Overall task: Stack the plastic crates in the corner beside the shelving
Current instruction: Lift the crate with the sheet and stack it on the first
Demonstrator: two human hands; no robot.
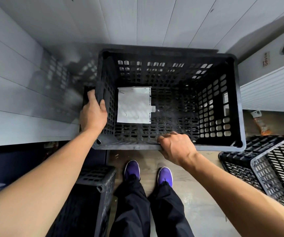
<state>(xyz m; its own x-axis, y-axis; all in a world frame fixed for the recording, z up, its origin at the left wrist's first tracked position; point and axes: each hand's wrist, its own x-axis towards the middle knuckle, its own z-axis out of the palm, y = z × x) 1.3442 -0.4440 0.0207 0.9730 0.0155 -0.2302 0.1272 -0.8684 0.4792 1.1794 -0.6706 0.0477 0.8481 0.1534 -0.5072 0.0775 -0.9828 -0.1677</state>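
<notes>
I had the black crate (172,76) by its rims, left hand (93,113) curled over the left one, right hand (177,146) gripping the near one.

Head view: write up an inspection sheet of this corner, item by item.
Surface: pale floor, seen between the crates.
Job's things: black crate held up in the corner; what lies under it is hidden. Left crate stands by the person's left leg. Grey-rimmed crate sits tilted in a second black crate at right.
Clutter: white sheet lying on the held crate's bottom; orange litter on the floor at right.
Hands: left hand grips the held crate's left rim; right hand grips its near rim.
Cables: nothing seen.
Surroundings: panel walls; white unit at right; purple shoes.
</notes>
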